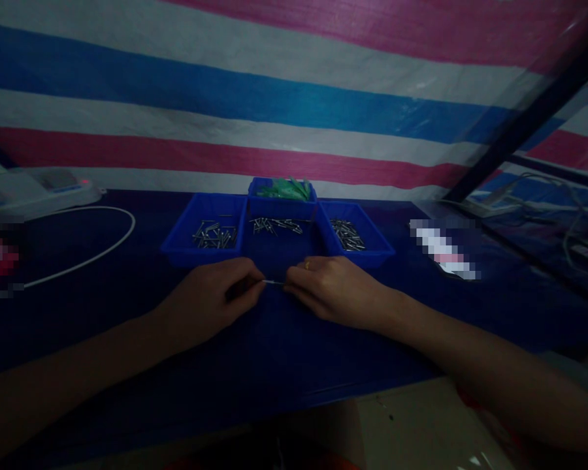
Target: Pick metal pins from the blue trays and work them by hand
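Observation:
Between my two hands, just above the blue tabletop, a thin metal pin lies level. My left hand pinches its left end between thumb and fingertips. Its right end sits in the closed fingers of my right hand. Beyond my left hand is a blue bin with loose metal pins in it. Another blue bin, past my right hand, also holds short metal pieces. Several more pins lie on the table between these bins.
Behind the loose pins stands a third blue bin with green pieces. To the left are a pale device and a white cable. A blurred flat object lies right. A striped sheet hangs behind.

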`<state>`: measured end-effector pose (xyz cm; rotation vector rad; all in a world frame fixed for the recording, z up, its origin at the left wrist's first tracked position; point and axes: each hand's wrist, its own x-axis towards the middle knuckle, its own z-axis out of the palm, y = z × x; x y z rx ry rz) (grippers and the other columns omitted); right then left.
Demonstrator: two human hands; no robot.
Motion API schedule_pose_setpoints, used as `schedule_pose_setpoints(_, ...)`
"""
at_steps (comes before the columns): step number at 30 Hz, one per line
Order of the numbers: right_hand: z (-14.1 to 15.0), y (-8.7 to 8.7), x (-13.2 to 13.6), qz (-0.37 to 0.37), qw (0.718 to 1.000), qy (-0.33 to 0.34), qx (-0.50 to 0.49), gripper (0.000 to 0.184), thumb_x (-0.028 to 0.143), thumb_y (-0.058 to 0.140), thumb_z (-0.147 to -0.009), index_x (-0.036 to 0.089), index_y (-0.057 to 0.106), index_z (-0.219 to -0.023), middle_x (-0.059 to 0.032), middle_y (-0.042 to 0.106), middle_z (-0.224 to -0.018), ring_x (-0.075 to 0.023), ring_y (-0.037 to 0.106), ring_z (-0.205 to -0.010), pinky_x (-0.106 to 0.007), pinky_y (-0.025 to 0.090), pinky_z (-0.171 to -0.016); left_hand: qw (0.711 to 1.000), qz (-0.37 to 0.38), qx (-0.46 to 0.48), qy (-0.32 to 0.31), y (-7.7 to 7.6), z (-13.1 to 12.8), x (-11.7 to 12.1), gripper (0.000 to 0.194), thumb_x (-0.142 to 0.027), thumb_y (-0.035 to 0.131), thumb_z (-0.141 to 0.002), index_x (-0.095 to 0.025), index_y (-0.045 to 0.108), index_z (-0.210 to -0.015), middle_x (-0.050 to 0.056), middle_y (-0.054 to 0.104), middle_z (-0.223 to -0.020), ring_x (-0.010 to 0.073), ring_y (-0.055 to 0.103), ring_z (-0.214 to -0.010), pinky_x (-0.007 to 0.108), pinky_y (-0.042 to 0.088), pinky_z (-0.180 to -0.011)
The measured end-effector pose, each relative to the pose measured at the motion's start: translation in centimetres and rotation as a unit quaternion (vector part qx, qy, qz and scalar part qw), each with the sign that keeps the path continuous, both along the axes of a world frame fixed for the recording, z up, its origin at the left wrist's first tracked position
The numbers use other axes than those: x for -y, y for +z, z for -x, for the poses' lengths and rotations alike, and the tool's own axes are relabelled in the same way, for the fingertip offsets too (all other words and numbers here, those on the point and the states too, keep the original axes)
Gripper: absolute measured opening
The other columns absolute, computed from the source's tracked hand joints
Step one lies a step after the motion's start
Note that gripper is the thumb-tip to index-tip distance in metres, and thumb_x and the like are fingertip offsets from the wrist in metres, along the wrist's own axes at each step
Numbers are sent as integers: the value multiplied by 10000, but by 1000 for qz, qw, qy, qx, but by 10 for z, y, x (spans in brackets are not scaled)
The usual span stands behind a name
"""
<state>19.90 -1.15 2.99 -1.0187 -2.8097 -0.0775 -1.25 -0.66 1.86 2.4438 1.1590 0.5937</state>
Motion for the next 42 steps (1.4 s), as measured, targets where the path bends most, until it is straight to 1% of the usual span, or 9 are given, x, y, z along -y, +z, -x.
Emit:
schedule_pose_setpoints(6, 2, -1, 0, 32, 999, 33, 15, 161, 210, 379, -902, 143, 518, -857, -32, 565, -729, -115, 514, -664, -229, 357, -592, 998, -44, -33, -42, 2, 1, 3, 240, -320, 397, -871, -173, 567, -787, -22, 585, -686, 100, 537, -604, 215, 404, -603)
schedule_pose_setpoints(12, -3, 5, -3, -20, 1000, -7, -14, 201, 235, 368, -908, 135, 537, -862, -38, 564, -723, -121, 506, -640, -237, 365, -588, 994, -46, -69, -68, -8, 0, -1, 228, -311, 391, -889, -176, 566, -833, -9, 598, -762, 116, 560, -694, 229, 407, -652)
schedule_pose_setpoints(17, -1, 7, 2, -23, 996, 50, -68, 224, 210, 353, -907, 120, 558, -906, -47, 577, -740, -117, 507, -658, -229, 379, -603, 990, -69, -91, -80, -12, 1, -3, 226, -300, 398, -885, -179, 584, -843, 5, 592, -783, 139, 557, -764, 257, 414, -703)
schedule_pose_setpoints(24, 0, 5, 2, -29, 994, 33, -97, 258, 240, 347, -914, 113, 568, -875, -46, 562, -712, -119, 505, -653, -237, 383, -609, 998, -26, -36, -41, -6, 0, -2, 240, -351, 422, -869, -186, 570, -962, -5, 585, -814, 109, 543, -677, 228, 428, -655)
schedule_pose_setpoints(27, 1, 5, 2, -24, 994, 34, -99, 265, 251, 339, -918, 120, 562, -860, -40, 552, -700, -115, 493, -637, -238, 373, -597, 999, -11, -15, -40, -6, 0, -2, 230, -362, 446, -854, -191, 583, -927, -18, 582, -766, 99, 534, -634, 214, 428, -625)
schedule_pose_setpoints(30, 1, 5, 2, -14, 995, 28, -97, 264, 256, 336, -919, 122, 558, -870, -39, 551, -706, -114, 490, -637, -239, 368, -599, 999, -13, -2, -42, -6, 1, -3, 230, -361, 449, -850, -190, 600, -883, -16, 590, -754, 102, 540, -642, 211, 431, -620)
schedule_pose_setpoints(34, 1, 2, 0, -5, 997, 16, -76, 246, 257, 349, -913, 125, 552, -870, -34, 549, -706, -111, 490, -630, -232, 359, -588, 999, -26, 26, -35, -6, 2, -3, 231, -355, 458, -851, -195, 613, -914, -4, 616, -805, 113, 563, -702, 214, 445, -652)
schedule_pose_setpoints(38, 3, -3, 0, 24, 998, 31, -46, 214, 245, 362, -910, 139, 534, -839, -17, 540, -688, -104, 484, -614, -223, 354, -578, 994, -59, 53, -73, -5, 1, -1, 219, -309, 455, -855, -197, 628, -929, 8, 631, -830, 111, 579, -740, 216, 466, -687)
schedule_pose_setpoints(42, 6, -6, 1, 49, 997, 47, -45, 210, 246, 361, -912, 144, 524, -825, -14, 547, -696, -109, 500, -632, -225, 366, -601, 990, -70, 58, -103, -5, -1, 2, 209, -291, 455, -851, -205, 637, -908, 25, 639, -884, 123, 587, -802, 241, 483, -743)
